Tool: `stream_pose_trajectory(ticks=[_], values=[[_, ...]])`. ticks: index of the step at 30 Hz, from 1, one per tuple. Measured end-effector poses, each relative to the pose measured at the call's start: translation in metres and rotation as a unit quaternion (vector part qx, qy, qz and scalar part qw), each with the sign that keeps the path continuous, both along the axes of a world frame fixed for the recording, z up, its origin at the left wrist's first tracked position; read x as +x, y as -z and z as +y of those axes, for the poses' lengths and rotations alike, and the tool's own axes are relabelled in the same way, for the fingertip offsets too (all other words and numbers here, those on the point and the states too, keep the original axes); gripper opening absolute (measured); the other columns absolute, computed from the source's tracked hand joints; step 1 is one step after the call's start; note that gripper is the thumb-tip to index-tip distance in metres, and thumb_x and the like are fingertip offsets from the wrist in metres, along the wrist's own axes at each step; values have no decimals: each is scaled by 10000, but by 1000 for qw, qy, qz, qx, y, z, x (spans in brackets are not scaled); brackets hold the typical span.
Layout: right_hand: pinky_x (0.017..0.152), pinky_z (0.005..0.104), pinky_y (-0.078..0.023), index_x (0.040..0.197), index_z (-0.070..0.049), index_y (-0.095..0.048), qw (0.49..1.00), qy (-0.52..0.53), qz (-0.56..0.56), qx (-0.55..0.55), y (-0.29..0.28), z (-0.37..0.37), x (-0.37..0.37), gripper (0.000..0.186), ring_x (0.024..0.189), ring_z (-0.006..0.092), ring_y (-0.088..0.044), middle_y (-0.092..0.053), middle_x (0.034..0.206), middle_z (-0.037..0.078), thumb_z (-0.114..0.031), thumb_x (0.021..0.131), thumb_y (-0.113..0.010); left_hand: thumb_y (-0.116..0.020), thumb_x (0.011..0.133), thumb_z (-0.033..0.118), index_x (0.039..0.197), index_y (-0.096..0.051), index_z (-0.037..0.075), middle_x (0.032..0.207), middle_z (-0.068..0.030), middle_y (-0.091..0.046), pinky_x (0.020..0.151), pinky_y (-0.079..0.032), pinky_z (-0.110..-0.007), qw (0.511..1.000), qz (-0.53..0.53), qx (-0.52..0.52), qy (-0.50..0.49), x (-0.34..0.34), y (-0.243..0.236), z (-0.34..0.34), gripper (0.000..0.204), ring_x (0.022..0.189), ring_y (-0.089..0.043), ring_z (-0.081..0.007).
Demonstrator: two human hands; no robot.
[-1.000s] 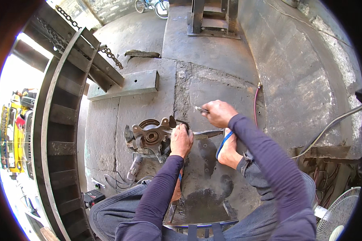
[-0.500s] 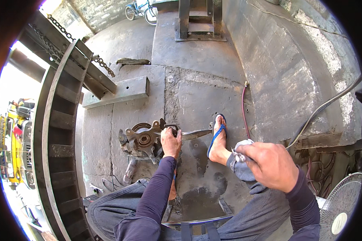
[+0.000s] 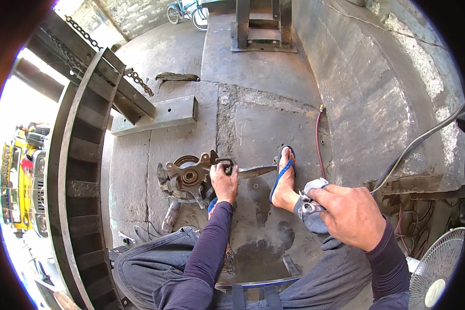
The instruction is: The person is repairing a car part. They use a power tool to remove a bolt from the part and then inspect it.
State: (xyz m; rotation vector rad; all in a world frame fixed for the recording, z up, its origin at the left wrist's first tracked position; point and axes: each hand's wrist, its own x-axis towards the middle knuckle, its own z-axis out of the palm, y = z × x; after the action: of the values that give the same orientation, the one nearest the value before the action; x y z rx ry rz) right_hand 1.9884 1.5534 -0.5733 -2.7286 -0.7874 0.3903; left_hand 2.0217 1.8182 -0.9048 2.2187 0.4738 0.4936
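Observation:
A rusty steering knuckle with a round hub (image 3: 189,176) lies on the concrete floor in front of me. My left hand (image 3: 224,185) is closed on the dark metal bracket (image 3: 223,160) at its right side; the fingertips are partly hidden. A flat, dark bar (image 3: 257,171) reaches from beside that hand toward my foot. Over my right knee, my right hand (image 3: 352,213) grips a wrench, whose ring end (image 3: 309,208) sticks out past the fingers. A crumpled grey rag (image 3: 315,185) is pinched in the same hand.
My sandalled foot (image 3: 284,178) rests right of the knuckle. A grey cylindrical tool (image 3: 171,216) lies below it, near another wrench (image 3: 126,237). Steel ramp (image 3: 82,188) stands left, a red hose (image 3: 319,144) lies right, and a fan (image 3: 439,274) stands lower right.
The whole view has shifted slightly. My right hand has turned, so the wrench's ring end shows more clearly. My left hand stays on the bracket.

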Motion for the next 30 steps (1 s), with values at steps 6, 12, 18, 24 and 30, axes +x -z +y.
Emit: stream_pose_trajectory(ticks=[6, 12, 18, 24, 30], values=[[645, 466, -548, 1062, -96, -642, 1000, -6, 3, -5, 0, -1, -1, 218, 758, 337, -702, -655, 880, 98, -127, 849, -672, -783, 830, 235, 842, -691, -11, 918, -197, -660, 872, -484, -450, 998, 34, 45, 35, 2, 2, 4, 263, 992, -614, -380], [642, 466, -550, 1066, -93, -646, 1000, -3, 0, -5, 0, 1, 0, 226, 750, 338, -702, -662, 868, 102, -128, 844, -676, -787, 835, 240, 872, -670, -8, 904, -189, -633, 858, -480, -454, 998, 64, 14, 23, 3, -2, 2, 277, 980, -606, -380], [637, 469, -554, 1065, -90, -652, 1000, 1, 3, -6, 0, 2, -1, 216, 744, 339, -705, -669, 853, 106, -125, 852, -659, -766, 844, 200, 882, -674, -11, 974, -186, -637, 873, -479, -458, 997, -38, 45, 47, -2, 0, 1, 234, 980, -595, -384], [630, 463, -556, 1063, -86, -652, 1000, -3, 5, -11, -2, 4, 0, 204, 745, 332, -707, -668, 847, 106, -121, 862, -645, -764, 843, 197, 880, -672, -15, 996, -190, -637, 889, -477, -449, 996, 52, 43, 50, 4, 0, 5, 233, 980, -591, -377], [622, 464, -556, 1058, -84, -652, 1000, -9, 5, -20, -3, 5, 0, 191, 746, 329, -707, -667, 843, 106, -122, 871, -634, -777, 828, 186, 879, -665, -14, 963, -187, -616, 879, -471, -455, 999, -41, 0, -1, -2, 2, -7, 235, 980, -584, -381]])
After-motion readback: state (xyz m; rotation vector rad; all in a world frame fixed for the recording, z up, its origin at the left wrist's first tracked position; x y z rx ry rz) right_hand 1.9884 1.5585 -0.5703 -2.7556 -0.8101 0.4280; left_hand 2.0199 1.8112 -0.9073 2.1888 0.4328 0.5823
